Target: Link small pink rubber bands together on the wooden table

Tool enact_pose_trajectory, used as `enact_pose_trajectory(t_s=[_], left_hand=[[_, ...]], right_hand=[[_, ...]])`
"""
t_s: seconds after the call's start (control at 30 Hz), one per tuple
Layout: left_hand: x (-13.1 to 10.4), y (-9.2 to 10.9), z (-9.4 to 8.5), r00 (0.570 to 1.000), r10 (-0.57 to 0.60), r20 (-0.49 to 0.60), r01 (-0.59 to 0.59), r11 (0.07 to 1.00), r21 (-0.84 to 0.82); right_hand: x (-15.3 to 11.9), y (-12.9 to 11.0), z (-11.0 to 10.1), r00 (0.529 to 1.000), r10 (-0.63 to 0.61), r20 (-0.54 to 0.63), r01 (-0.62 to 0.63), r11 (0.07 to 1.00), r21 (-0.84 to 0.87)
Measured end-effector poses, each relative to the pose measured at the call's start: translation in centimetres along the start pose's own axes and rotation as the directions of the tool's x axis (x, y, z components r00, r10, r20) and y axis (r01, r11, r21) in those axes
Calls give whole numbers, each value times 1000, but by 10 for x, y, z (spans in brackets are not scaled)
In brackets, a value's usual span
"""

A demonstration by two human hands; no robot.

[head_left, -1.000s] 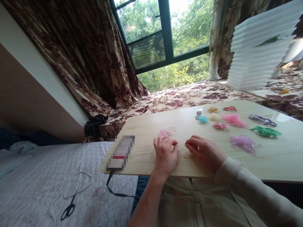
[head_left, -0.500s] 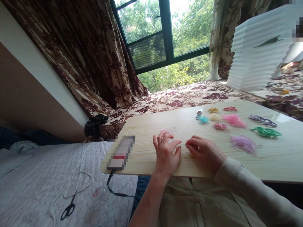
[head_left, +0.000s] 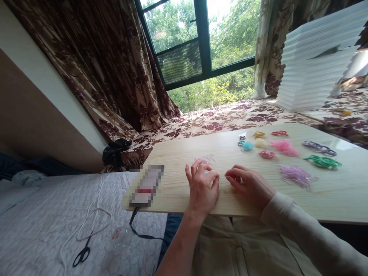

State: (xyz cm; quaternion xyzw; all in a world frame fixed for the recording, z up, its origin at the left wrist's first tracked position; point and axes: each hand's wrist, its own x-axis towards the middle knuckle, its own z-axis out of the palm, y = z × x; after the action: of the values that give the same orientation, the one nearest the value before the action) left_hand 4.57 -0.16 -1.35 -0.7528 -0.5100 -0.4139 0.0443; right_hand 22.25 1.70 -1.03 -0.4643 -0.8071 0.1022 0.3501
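Note:
My left hand (head_left: 202,188) rests at the near part of the wooden board (head_left: 175,161), its thumb and index fingertips pinched together and the other fingers curled. Just beyond it lies a small loose heap of pale pink and whitish elastic bands (head_left: 207,157), partly hidden by my fingers. A short gap to the right, my right hand (head_left: 248,183) has its fingers drawn together in a pinch near the board. Anything between the fingertips of either hand is too small to make out. Right of it sits a pile of purple bands (head_left: 296,176).
Farther right are pink bands (head_left: 284,147), teal bands (head_left: 246,145), a cream pile (head_left: 260,143), green hair ties (head_left: 323,161), and dark blue ties (head_left: 319,147). A blurred-out phone-like device (head_left: 147,186) lies left. Scissors (head_left: 82,256) and a white cable (head_left: 99,214) are on the bed.
My left index finger has come down toward the thumb, closing the gap between their tips. My right hand has hardly moved.

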Motion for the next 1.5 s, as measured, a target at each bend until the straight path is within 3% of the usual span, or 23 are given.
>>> enact_pose_trajectory(t_s=[0.4,0.83,1.07,1.5], left_hand=[[0,-1,1,1000,12,13,-12,1000,-10],[0,-2,3,1000,22,19,-21,999,-36],[1,1,1,998,9,57,-8,1000,-19],[1,2,1,999,-40,32,40,999,0]], right_hand=[[-2,5,5,998,-22,-56,23,999,25],[0,1,-1,999,-40,-13,40,999,15],[0,2,0,1000,-8,-9,8,1000,-2],[1,-1,-2,998,50,-29,-50,998,-22]])
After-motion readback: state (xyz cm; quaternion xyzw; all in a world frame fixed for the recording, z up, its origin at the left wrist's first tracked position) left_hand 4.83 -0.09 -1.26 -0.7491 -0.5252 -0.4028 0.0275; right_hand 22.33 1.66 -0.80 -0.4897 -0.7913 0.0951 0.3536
